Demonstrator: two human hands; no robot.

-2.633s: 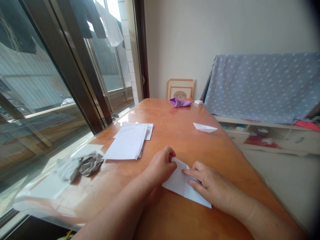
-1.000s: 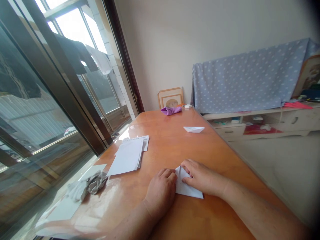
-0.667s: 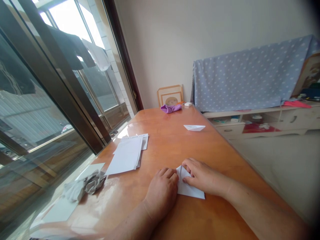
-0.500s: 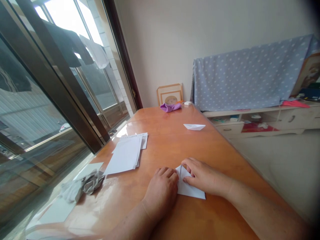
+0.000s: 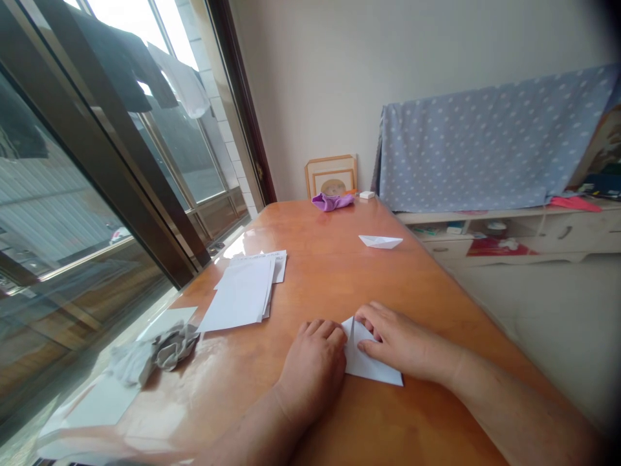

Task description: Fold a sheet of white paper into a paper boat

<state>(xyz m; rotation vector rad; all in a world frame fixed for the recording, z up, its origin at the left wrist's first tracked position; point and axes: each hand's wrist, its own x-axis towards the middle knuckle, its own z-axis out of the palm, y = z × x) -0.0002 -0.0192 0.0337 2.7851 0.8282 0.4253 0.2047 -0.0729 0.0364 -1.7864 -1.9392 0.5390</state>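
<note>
The spread right hand (image 5: 402, 341) presses the folded white paper (image 5: 369, 366) onto the orange wooden table (image 5: 427, 414), the flat left hand (image 5: 313, 370) touching its edge

The left hand (image 5: 313, 372) lies palm-down, fingers lightly curled; the right hand (image 5: 402, 343) reaches in from the side just beside it, fingers bent.

Camera: one, head-worn, set above the near edge of the orange wooden table (image 5: 320, 285). Faces forward and down, along the table's length toward its far edge and the wall (image 5: 310, 84). Close on the left hand (image 5: 313, 372) and right hand (image 5: 405, 343); glazed window (image 5: 63, 194) along frame left.
</note>
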